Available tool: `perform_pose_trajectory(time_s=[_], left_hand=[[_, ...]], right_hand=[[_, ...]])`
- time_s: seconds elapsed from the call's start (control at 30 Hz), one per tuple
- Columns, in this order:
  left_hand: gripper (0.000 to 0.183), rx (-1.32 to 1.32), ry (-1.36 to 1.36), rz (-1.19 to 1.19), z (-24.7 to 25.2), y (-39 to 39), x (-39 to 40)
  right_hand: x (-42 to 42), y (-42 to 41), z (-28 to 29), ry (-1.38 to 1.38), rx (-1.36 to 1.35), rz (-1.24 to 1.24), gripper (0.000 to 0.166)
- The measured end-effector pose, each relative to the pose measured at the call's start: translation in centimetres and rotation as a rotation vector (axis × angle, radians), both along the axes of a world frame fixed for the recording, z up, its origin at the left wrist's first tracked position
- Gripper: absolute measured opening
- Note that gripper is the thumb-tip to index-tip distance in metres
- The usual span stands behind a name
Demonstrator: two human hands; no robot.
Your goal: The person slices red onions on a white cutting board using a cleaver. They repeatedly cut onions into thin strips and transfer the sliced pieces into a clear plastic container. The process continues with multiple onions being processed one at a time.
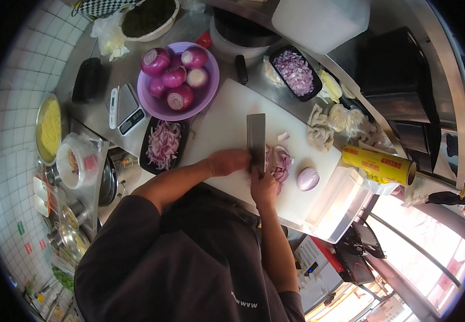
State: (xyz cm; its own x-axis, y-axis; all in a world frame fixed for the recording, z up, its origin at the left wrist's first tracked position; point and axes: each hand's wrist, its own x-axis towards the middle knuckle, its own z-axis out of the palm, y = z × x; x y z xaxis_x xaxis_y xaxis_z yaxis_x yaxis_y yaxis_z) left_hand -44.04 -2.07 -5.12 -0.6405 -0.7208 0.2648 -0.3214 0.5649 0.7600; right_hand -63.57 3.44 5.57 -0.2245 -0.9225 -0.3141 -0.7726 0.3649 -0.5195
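Observation:
My right hand [264, 188] grips the handle of a cleaver [256, 139], whose broad blade points away from me over a white cutting board [220, 116]. Against the blade's left side rests my left hand [232, 162]; its fingertips are hidden there, so whether it grips anything is unclear. Sliced red onion [280, 163] lies in a heap just right of the blade, with one loose piece [283, 136] beyond it. Farther right on the board sits a red onion half [308, 178], apart from both hands.
A purple bowl [145, 105] holds several peeled red onions. Black trays hold onion strips [163, 145] and diced onion [294, 72]. A digital scale [130, 106], a crumpled cloth [319, 128], a yellow cling film roll [378, 165] and a clear plastic container [339, 205] surround the board.

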Motion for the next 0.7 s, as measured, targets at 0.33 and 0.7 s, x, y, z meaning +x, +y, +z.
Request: perform_pose_trajectory(time_s=[0.33,0.7], left_hand=[[0.036,-0.041,-0.016,0.284,6.0,1.2,2.6],[0.105,-0.074,-0.598,-0.011,15.2,-2.0,-4.2]], right_hand=[[-4.1,2.2,5.3,0.074,-0.166,0.05,0.015],[-3.1,5.7,4.7,0.392,-0.39,0.242,0.018]])
